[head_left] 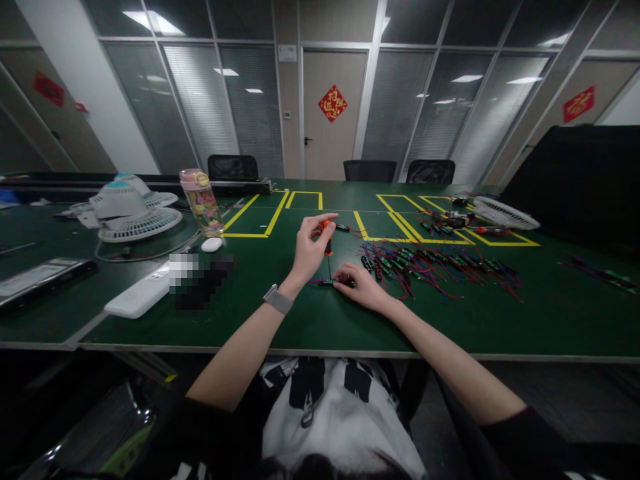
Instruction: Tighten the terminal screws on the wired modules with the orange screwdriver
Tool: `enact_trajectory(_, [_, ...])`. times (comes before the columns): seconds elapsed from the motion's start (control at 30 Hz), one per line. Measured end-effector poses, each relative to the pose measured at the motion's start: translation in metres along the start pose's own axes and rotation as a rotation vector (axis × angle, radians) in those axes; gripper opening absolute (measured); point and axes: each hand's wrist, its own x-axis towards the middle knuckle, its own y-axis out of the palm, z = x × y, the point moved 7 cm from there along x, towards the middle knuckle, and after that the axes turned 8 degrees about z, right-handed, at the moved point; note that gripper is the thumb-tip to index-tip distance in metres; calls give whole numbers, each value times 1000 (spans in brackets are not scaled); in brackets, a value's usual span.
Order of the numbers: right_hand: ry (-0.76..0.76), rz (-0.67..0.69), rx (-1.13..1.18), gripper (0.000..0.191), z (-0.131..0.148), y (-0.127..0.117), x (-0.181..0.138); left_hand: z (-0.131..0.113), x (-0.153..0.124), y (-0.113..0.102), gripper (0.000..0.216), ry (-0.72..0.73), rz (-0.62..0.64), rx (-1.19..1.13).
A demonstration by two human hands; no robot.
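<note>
My left hand [311,247] is closed round the orange and black handle of a screwdriver [328,248]. The screwdriver stands upright, its thin shaft pointing down at a small green circuit board [326,283] on the table. Fingers of my right hand [357,283] pinch the right end of that board and hold it against the table top. Coloured wires leave the board's left end. Just beyond my left hand lies another small circuit board [343,228] with a red wire. Whether the screwdriver's tip sits in a screw is too small to tell.
To the right spreads a pile of wired circuit boards [415,261]. Yellow tape [245,235] marks rectangles on the green table [280,327]. On the left are a white fan [133,207], a water bottle [203,207], a white case [212,245] and a long white device [140,293].
</note>
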Motion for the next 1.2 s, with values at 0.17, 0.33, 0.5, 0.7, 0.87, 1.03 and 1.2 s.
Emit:
enact_trajectory(0.17, [3,-2,-6,7,1,-1,0,5,2,11,31,-54,134,-212])
enact_trajectory(0.33, [5,0,-7,7,1,-1,0,1,0,5,24,-7,53,-63])
enact_trajectory(0.5, [7,-1,-5,7,2,-2,1,1,1,7,28,-24,99,-130])
enact_trajectory(0.7, [10,3,8,8,3,-2,0,2,1,8,25,-16,98,-116])
enact_trajectory(0.87, [8,2,0,8,2,-2,1,-9,-2,-2,20,50,-4,70])
enact_trajectory(1.03, [8,4,-1,8,2,-2,1,-5,-1,7,29,-4,102,-92])
enact_trajectory(1.2, [0,3,-7,8,2,-2,0,-7,-1,3,21,42,45,21])
